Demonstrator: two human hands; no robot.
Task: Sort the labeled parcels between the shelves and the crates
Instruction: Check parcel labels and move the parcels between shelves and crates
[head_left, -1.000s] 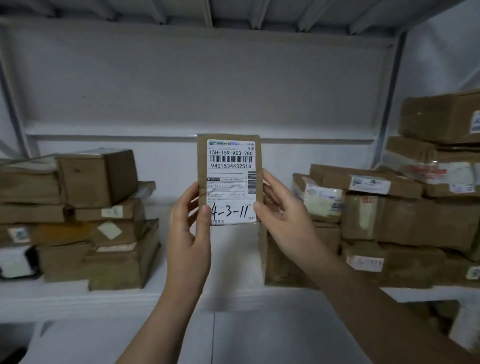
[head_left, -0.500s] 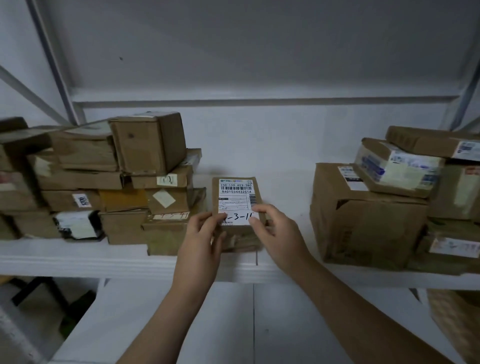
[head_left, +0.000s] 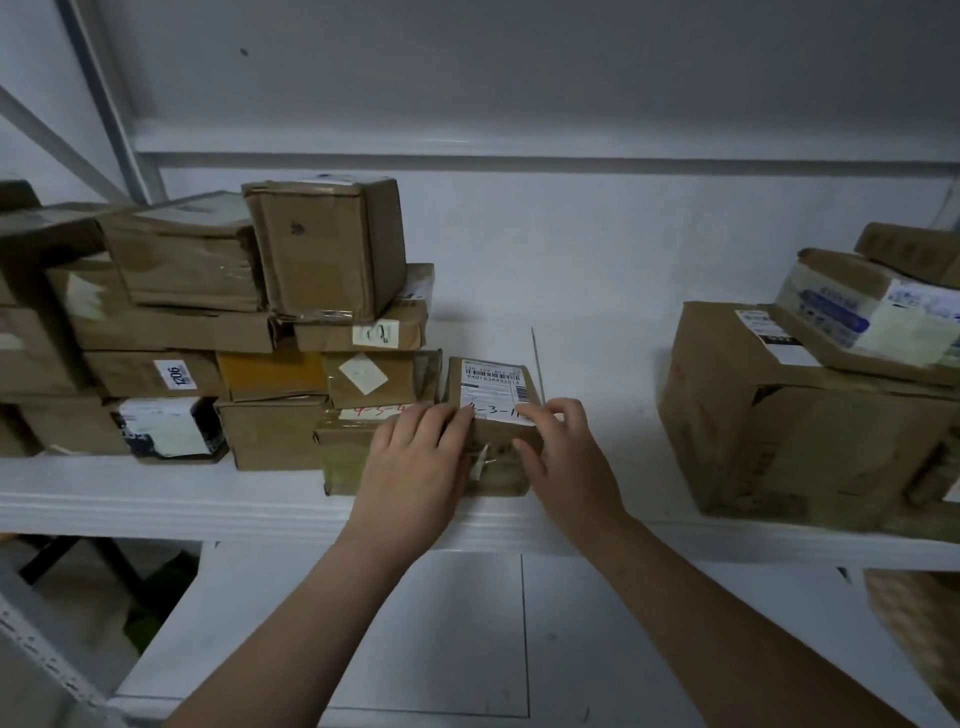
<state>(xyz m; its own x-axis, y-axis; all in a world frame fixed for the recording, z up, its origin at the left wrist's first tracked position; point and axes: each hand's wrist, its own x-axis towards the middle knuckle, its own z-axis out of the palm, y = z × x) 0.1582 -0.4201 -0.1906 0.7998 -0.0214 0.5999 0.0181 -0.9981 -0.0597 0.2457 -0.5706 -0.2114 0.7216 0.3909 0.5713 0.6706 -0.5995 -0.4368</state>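
- Small brown cardboard parcel (head_left: 493, 379) with a white printed label, hand-marked "4-3-1…" and facing up: it sits near the front edge of the white metal shelf (head_left: 156, 499), against the right side of the stack. Whether another box lies under it cannot be told.
- Left hand (head_left: 415, 457): fingers nearly straight, laid over the parcel's upper left edge and touching the label.
- Right hand (head_left: 566, 457): fingers bent over the upper right corner, thumb pressed on the front face, gripping the parcel.
- Stack of brown cardboard boxes (head_left: 322, 249): fills the left part of the shelf, several bearing white labels.
- Large brown cardboard carton (head_left: 769, 436): on the same shelf, well apart to the right, carrying a white-and-blue printed box (head_left: 872, 317).
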